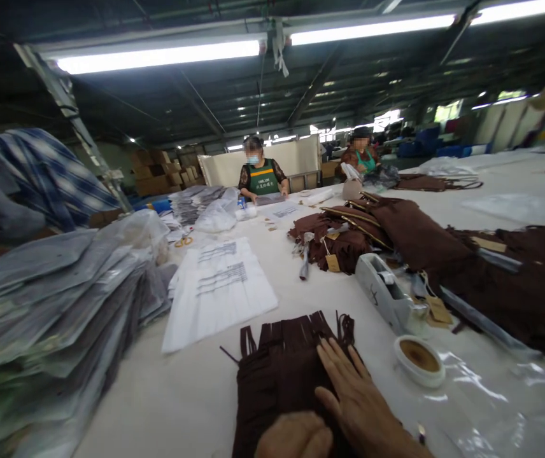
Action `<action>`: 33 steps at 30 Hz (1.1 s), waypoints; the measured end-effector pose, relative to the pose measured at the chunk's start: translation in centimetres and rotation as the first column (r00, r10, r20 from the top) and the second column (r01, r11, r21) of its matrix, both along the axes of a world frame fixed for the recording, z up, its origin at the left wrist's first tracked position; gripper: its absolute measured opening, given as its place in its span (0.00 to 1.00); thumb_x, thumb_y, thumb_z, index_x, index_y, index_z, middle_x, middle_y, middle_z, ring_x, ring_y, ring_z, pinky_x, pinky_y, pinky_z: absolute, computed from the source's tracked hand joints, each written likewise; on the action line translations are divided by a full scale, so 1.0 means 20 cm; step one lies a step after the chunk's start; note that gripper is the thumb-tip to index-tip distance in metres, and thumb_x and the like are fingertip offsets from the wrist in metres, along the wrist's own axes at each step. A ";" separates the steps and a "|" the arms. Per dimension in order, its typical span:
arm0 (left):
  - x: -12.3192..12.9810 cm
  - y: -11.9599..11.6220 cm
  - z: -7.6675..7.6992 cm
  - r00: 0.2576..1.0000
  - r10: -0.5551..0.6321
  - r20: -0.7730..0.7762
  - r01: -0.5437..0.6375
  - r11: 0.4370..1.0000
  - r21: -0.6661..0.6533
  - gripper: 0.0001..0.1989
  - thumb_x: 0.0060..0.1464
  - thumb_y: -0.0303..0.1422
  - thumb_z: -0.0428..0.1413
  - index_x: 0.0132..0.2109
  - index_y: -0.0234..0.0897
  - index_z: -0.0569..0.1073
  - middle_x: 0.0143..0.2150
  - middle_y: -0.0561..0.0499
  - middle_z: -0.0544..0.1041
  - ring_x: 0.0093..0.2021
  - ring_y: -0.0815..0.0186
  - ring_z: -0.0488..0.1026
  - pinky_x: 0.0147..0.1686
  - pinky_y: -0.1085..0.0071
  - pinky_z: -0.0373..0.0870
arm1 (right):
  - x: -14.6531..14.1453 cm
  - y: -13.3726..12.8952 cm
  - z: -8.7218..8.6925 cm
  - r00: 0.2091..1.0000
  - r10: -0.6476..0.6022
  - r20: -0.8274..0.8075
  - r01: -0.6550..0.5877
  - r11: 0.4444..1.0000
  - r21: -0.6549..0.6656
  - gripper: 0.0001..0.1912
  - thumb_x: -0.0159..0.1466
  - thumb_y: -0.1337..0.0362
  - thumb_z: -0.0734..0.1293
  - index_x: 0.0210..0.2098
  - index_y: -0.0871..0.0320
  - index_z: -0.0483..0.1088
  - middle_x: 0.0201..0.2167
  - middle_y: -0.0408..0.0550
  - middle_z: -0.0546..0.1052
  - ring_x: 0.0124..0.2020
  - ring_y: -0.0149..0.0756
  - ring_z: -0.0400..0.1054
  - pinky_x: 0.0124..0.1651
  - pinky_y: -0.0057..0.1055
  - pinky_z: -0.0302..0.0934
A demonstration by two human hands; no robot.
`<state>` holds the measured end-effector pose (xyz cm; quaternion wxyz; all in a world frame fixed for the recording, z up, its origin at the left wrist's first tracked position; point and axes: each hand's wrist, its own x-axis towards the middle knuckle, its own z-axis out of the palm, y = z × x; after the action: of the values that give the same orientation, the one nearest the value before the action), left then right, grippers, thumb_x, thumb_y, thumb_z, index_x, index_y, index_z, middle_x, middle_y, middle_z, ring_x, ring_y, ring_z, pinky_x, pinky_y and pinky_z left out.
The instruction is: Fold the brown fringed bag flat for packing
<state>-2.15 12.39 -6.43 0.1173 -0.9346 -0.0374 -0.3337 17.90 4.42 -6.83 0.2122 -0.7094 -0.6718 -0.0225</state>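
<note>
A dark brown fringed bag (277, 381) of soft cloth lies flat on the white table in front of me, its fringe strands pointing away. My right hand (353, 401) rests palm down on its right side, fingers stretched out and slightly apart. Over the bag's lower part is my left hand (294, 436), a little blurred, with its fingers curled in. Whatever that hand may hold is hidden. To the right of the bag stand a grey tape dispenser (380, 292) and a roll of tape (419, 360) lying on its side.
Packed grey flat bags (53, 305) form a tall pile at left. White printed plastic bags (219, 286) lie ahead, near yellow-handled scissors (183, 241). More brown bags (416, 235) with tags heap up at right, beside clear plastic (506, 407). Two people work across the table (296, 280).
</note>
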 end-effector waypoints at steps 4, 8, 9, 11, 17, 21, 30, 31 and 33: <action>-0.16 0.12 0.10 0.975 0.218 -0.034 -0.213 0.970 0.119 0.37 0.63 0.54 0.45 0.65 0.26 0.61 0.60 0.39 0.73 0.64 0.54 0.64 0.61 0.59 0.63 | -0.01 -0.04 -0.07 0.964 0.213 0.162 -0.235 0.962 0.137 0.41 0.68 0.52 0.64 0.71 0.59 0.41 0.67 0.56 0.58 0.66 0.54 0.57 0.62 0.51 0.60; -0.18 0.13 -0.01 0.954 0.293 -0.070 -0.277 0.944 0.177 0.39 0.62 0.55 0.44 0.67 0.26 0.59 0.63 0.40 0.70 0.66 0.56 0.59 0.65 0.61 0.52 | -0.05 -0.02 -0.13 0.926 0.307 0.220 -0.345 0.925 0.161 0.49 0.65 0.51 0.67 0.71 0.62 0.34 0.66 0.58 0.59 0.63 0.54 0.61 0.59 0.47 0.65; -0.18 0.12 -0.04 0.946 0.315 -0.078 -0.297 0.937 0.184 0.35 0.64 0.51 0.45 0.66 0.28 0.60 0.63 0.42 0.70 0.67 0.57 0.59 0.65 0.61 0.51 | -0.06 -0.02 -0.13 0.917 0.329 0.228 -0.370 0.914 0.167 0.49 0.65 0.51 0.67 0.71 0.61 0.33 0.66 0.58 0.60 0.62 0.53 0.63 0.58 0.45 0.66; -0.20 0.09 -0.07 0.935 0.342 -0.093 -0.318 0.925 0.206 0.26 0.65 0.41 0.48 0.66 0.33 0.61 0.63 0.46 0.70 0.66 0.60 0.60 0.64 0.64 0.53 | -0.07 -0.04 -0.12 0.890 0.401 0.216 -0.439 0.883 0.170 0.49 0.65 0.49 0.67 0.72 0.57 0.35 0.63 0.56 0.65 0.59 0.50 0.67 0.56 0.40 0.68; -0.43 0.15 0.13 0.886 0.445 -0.133 -0.463 0.820 -0.336 0.24 0.64 0.49 0.48 0.60 0.40 0.67 0.55 0.44 0.76 0.53 0.59 0.74 0.49 0.66 0.73 | 0.21 -0.17 0.16 0.965 -0.015 -0.263 0.033 0.997 0.063 0.19 0.69 0.52 0.60 0.54 0.48 0.73 0.52 0.46 0.78 0.49 0.43 0.75 0.48 0.32 0.72; -0.51 0.30 0.25 0.730 0.512 -0.453 -0.600 0.163 -0.783 0.17 0.62 0.48 0.45 0.38 0.40 0.68 0.28 0.53 0.76 0.28 0.62 0.76 0.28 0.69 0.73 | 0.43 -0.05 0.32 0.947 -0.085 -0.309 0.113 0.991 0.076 0.16 0.66 0.50 0.61 0.34 0.51 0.76 0.32 0.48 0.81 0.32 0.41 0.76 0.35 0.32 0.71; -0.37 0.41 0.22 0.809 0.312 -0.498 -0.439 -0.243 -0.865 0.29 0.50 0.63 0.46 0.32 0.40 0.64 0.20 0.56 0.72 0.18 0.64 0.73 0.16 0.73 0.64 | 0.24 0.46 0.34 0.948 0.314 -0.061 -0.318 0.910 -0.265 0.14 0.53 0.76 0.61 0.30 0.53 0.73 0.36 0.44 0.77 0.40 0.39 0.70 0.45 0.35 0.62; -0.37 0.42 0.22 0.813 0.307 -0.494 -0.426 -0.263 -0.866 0.29 0.50 0.64 0.47 0.32 0.40 0.65 0.21 0.55 0.73 0.19 0.65 0.73 0.17 0.73 0.65 | 0.25 0.47 0.33 0.959 0.274 -0.074 -0.283 0.923 -0.262 0.13 0.56 0.75 0.60 0.31 0.53 0.72 0.36 0.45 0.77 0.39 0.39 0.71 0.44 0.35 0.63; -0.39 0.43 0.23 0.823 0.299 -0.484 -0.394 -0.313 -0.864 0.31 0.48 0.65 0.49 0.32 0.38 0.67 0.24 0.54 0.74 0.22 0.64 0.75 0.19 0.73 0.67 | 0.30 0.47 0.30 0.984 0.149 -0.094 -0.168 0.953 -0.254 0.11 0.63 0.68 0.59 0.39 0.55 0.72 0.39 0.49 0.77 0.40 0.41 0.72 0.42 0.36 0.65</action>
<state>-9.93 20.89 -1.83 -0.5361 -0.6350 -0.5466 -0.1028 23.93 13.86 -0.82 0.1427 -0.6753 -0.7153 0.1091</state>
